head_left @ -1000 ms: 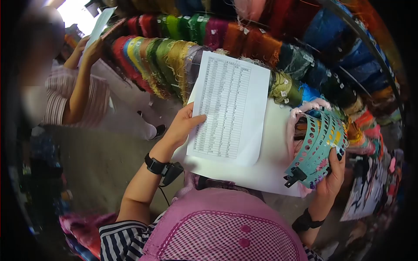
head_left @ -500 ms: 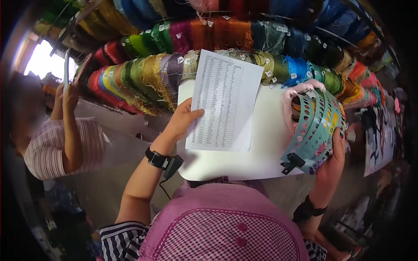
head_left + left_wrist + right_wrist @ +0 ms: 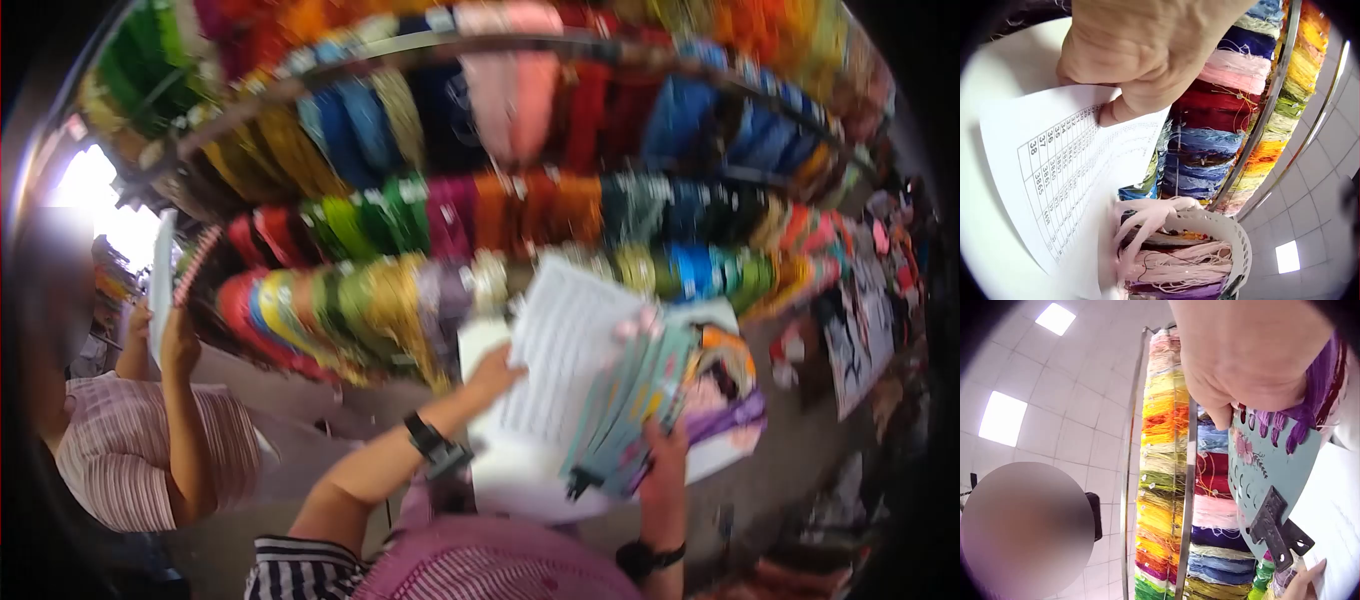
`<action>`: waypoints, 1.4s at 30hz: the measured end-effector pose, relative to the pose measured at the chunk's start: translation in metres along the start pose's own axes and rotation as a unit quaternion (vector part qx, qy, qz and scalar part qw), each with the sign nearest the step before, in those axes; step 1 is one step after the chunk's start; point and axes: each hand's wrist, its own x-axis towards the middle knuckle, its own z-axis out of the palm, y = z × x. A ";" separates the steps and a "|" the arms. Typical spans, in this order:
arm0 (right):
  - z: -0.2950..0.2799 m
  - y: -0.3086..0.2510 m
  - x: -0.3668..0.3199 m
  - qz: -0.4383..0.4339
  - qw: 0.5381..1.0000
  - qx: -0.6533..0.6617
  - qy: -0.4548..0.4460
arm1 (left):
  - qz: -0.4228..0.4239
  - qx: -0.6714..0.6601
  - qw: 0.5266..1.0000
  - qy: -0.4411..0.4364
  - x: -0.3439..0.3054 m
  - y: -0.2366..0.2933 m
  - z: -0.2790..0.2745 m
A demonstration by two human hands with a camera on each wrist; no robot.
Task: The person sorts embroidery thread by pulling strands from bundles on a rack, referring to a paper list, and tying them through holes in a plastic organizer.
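Observation:
In the head view a printed sheet [image 3: 570, 350] is pinched by my left hand [image 3: 493, 378], thumb over its left edge; the left wrist view shows the thumb on the paper [image 3: 1054, 144]. My right hand [image 3: 664, 470] grips the side of a teal perforated basket [image 3: 625, 400], which overlaps the sheet's right part. The basket holds pink, orange and purple thread; purple strands [image 3: 1297, 434] poke through its holes beside the hand in the right wrist view. A black clip [image 3: 1272, 528] sits on the basket. Beneath the paper lies a white surface [image 3: 520, 490].
Curved racks of coloured thread skeins [image 3: 520, 215] stand ahead in several rows, with a metal rail [image 3: 420, 42] across them. At the left a person in a striped top [image 3: 140, 440] holds a pale sheet [image 3: 162, 290]. Another board [image 3: 858, 350] stands at the right.
The basket and my right hand have moved left, against the sheet. The head view has tilted up, showing more upper skeins. Both hands have kept their holds.

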 end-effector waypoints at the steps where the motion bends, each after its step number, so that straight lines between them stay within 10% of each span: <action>1: -0.011 0.022 0.006 0.011 0.996 -0.084 0.000 | 0.038 0.019 0.999 0.003 0.004 -0.002 -0.001; 5: -0.010 0.044 -0.001 -0.121 0.866 -0.477 0.091 | 0.066 0.334 0.939 0.037 -0.018 0.109 -0.042; 9: 0.007 0.045 -0.004 -0.212 0.838 -0.471 0.174 | 0.278 0.120 0.944 0.131 0.008 0.196 -0.097; 11: 0.000 0.049 0.017 -0.220 0.751 -0.615 0.092 | 0.312 0.042 0.937 0.154 0.039 0.235 -0.127; 15: 0.027 0.018 0.023 -0.125 0.692 -0.708 0.063 | 0.479 0.067 0.817 0.315 0.125 0.273 -0.175; 18: 0.016 0.011 0.016 -0.244 0.634 -0.728 0.085 | 0.425 0.055 0.809 0.403 0.137 0.299 -0.177; 23: -0.005 0.002 0.019 -0.315 0.657 -0.680 0.085 | 0.289 0.305 0.720 0.553 0.148 0.305 -0.181; 27: 0.018 -0.022 0.020 -0.320 0.695 -0.642 0.049 | 0.397 0.314 0.686 0.523 0.117 0.298 -0.182; 34: 0.065 -0.034 0.026 -0.342 0.695 -0.632 -0.020 | 0.402 0.202 0.821 0.352 0.105 0.300 -0.197; 42: 0.119 -0.050 0.038 -0.310 0.752 -0.552 -0.185 | 0.436 0.264 0.811 0.288 0.072 0.288 -0.170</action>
